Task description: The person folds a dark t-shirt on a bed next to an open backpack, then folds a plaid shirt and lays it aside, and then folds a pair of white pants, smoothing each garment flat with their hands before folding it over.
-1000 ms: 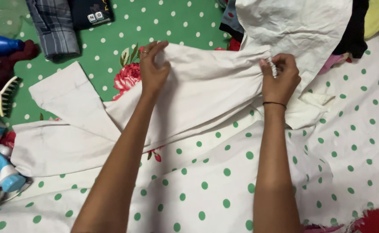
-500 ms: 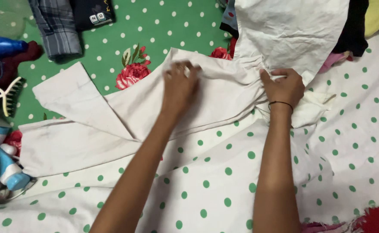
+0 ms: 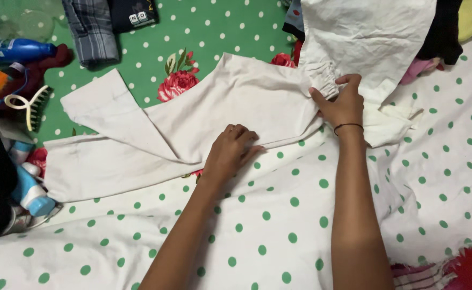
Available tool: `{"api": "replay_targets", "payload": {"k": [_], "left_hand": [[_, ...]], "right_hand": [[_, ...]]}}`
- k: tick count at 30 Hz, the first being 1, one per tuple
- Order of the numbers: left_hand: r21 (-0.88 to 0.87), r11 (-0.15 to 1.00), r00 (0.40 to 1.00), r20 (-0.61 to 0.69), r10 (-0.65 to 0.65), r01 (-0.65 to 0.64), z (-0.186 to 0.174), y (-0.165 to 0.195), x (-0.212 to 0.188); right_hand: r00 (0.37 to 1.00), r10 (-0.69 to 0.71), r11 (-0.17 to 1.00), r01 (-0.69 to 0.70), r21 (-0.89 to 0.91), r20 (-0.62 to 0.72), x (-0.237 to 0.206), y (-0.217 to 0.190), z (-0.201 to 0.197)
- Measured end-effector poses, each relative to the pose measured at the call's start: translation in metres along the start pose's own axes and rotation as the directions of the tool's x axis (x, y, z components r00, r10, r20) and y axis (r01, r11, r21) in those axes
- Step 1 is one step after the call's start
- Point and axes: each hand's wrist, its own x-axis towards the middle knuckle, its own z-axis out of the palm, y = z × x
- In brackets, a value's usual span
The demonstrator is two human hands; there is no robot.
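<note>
The left hand (image 3: 230,153) now sits much lower than a second ago, having slid from the upper edge of the white trousers (image 3: 193,129) down to their near edge, where it presses flat. The trouser leg lies smoother and straighter, its top fold gone. The right hand (image 3: 343,104) has crept slightly up onto the gathered waistband (image 3: 324,80), fingers pinching there.

Cream trousers (image 3: 236,107) of matt woven cloth; dotted bedsheet (image 3: 279,231) soft matt cotton.
</note>
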Motion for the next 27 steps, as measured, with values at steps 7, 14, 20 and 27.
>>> {"api": "replay_targets", "payload": {"k": [7, 14, 20, 27], "left_hand": [[0.059, 0.998, 0.999, -0.031, 0.039, -0.037, 0.008, 0.002, -0.003], [0.094, 0.992, 0.995, -0.041, 0.086, -0.082, 0.016, 0.012, -0.018], [0.068, 0.991, 0.99, -0.064, 0.122, -0.117, 0.017, 0.015, -0.022], [0.085, 0.996, 0.994, -0.103, 0.03, -0.021, 0.029, -0.007, 0.008]], "right_hand": [[0.993, -0.077, 0.991, 0.066, -0.12, -0.091, 0.015, 0.026, 0.004], [0.967, -0.017, 0.946, -0.067, -0.316, -0.255, 0.01, 0.039, -0.001], [0.93, 0.153, 0.902, -0.269, -0.338, -0.333, -0.006, 0.007, -0.009], [0.715, -0.63, 0.741, 0.437, -0.51, -0.302, -0.018, -0.025, 0.013]]}}
